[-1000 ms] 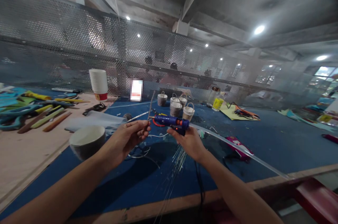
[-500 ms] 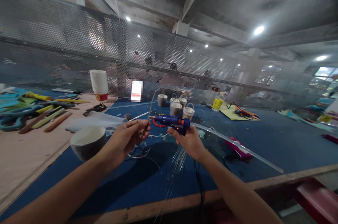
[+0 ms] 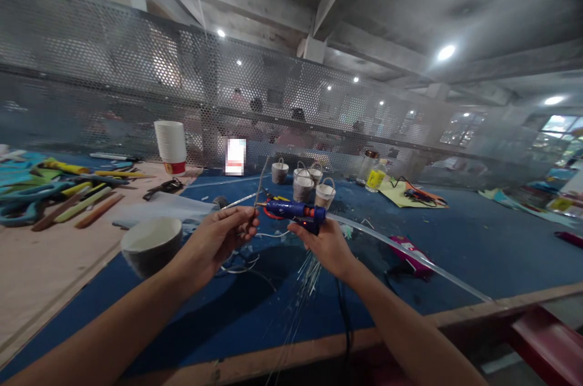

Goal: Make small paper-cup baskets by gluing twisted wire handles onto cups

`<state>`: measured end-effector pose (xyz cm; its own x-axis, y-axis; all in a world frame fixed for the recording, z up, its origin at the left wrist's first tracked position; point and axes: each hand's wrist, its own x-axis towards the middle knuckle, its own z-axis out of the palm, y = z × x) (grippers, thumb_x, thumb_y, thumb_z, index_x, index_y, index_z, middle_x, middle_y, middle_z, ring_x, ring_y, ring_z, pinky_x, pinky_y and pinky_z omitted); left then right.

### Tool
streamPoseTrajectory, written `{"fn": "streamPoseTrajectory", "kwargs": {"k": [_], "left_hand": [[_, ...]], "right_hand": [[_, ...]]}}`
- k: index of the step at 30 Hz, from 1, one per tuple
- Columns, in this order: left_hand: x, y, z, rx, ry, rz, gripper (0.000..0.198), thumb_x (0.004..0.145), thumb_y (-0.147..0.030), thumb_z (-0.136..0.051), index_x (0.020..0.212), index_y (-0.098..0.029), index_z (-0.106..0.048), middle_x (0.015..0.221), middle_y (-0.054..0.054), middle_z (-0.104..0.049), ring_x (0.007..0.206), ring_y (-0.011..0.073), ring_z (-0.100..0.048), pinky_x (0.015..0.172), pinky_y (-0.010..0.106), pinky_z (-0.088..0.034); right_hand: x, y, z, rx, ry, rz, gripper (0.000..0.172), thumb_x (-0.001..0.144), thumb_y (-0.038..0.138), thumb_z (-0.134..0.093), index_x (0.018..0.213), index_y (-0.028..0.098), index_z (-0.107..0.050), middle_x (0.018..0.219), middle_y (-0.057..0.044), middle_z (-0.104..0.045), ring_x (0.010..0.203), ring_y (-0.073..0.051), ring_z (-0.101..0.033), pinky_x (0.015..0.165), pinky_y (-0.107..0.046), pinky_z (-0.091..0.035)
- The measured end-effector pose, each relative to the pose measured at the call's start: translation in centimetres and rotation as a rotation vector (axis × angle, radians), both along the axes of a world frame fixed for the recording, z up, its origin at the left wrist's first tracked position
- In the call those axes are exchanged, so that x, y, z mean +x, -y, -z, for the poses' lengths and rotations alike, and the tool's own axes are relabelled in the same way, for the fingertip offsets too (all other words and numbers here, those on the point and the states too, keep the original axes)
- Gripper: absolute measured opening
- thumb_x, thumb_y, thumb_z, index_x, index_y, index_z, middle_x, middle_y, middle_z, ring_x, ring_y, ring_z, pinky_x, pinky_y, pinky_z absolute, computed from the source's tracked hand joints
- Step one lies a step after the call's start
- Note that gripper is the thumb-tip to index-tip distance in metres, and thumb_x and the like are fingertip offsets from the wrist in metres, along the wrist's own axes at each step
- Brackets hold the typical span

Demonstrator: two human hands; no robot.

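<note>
My right hand [image 3: 324, 243] is closed round a blue glue gun [image 3: 294, 210] with an orange band, held level above the blue table [image 3: 478, 246]. Its nozzle points left and meets a thin grey stick [image 3: 260, 181]. That stick stands nearly upright, pinched at its lower end by my left hand [image 3: 223, 239]. A long clear glue rod [image 3: 410, 255] trails from the gun's back toward the right. Thin glue strings hang below the gun. A black cord [image 3: 342, 313] drops from my right hand toward the table's near edge.
A grey bowl [image 3: 152, 243] sits left of my left hand. Small white baskets [image 3: 303, 182] stand behind the gun, with a paper cup stack [image 3: 170, 144] and tools [image 3: 59, 192] at left. A pink object [image 3: 407, 252] lies right. A perforated metal screen [image 3: 136, 88] backs the table; people sit beyond it.
Almost nothing: the gun dipped slightly and its nozzle stays against the stick. Both hands keep their grips in place.
</note>
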<state>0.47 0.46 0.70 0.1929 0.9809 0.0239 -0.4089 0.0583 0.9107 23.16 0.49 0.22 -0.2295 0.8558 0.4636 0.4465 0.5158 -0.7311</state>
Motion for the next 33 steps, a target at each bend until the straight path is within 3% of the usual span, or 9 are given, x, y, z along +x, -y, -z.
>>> {"fn": "streamPoseTrajectory", "kwargs": {"k": [11, 20, 33], "left_hand": [[-0.07, -0.05, 0.04, -0.029, 0.018, 0.032, 0.006, 0.081, -0.018, -0.072, 0.08, -0.012, -0.071, 0.076, 0.004, -0.067, 0.062, 0.0083, -0.061, 0.06, 0.015, -0.053], [0.12, 0.19, -0.35, -0.022, 0.004, -0.045, 0.008, 0.075, -0.018, -0.076, 0.079, -0.012, -0.071, 0.074, 0.002, -0.067, 0.059, 0.007, -0.06, 0.056, 0.014, -0.05], [0.14, 0.15, 0.14, -0.024, -0.04, -0.061, 0.015, 0.073, -0.026, -0.081, 0.078, -0.014, -0.073, 0.074, 0.0, -0.068, 0.063, 0.0072, -0.061, 0.06, 0.015, -0.049]], "right_hand": [[-0.09, 0.08, -0.11, 0.016, -0.007, 0.014, 0.039, 0.085, 0.054, -0.063, 0.102, 0.019, -0.07, 0.053, 0.003, -0.055, 0.046, -0.012, -0.051, 0.049, -0.026, -0.044], [0.01, -0.03, 0.23, 0.009, 0.01, 0.016, 0.038, 0.085, 0.055, -0.063, 0.089, 0.018, -0.07, 0.052, 0.003, -0.054, 0.047, -0.012, -0.051, 0.048, -0.025, -0.043], [-0.04, 0.08, 0.0, -0.012, -0.02, 0.013, 0.039, 0.085, 0.054, -0.063, 0.098, 0.019, -0.071, 0.054, 0.003, -0.055, 0.046, -0.012, -0.051, 0.048, -0.025, -0.043]]}}
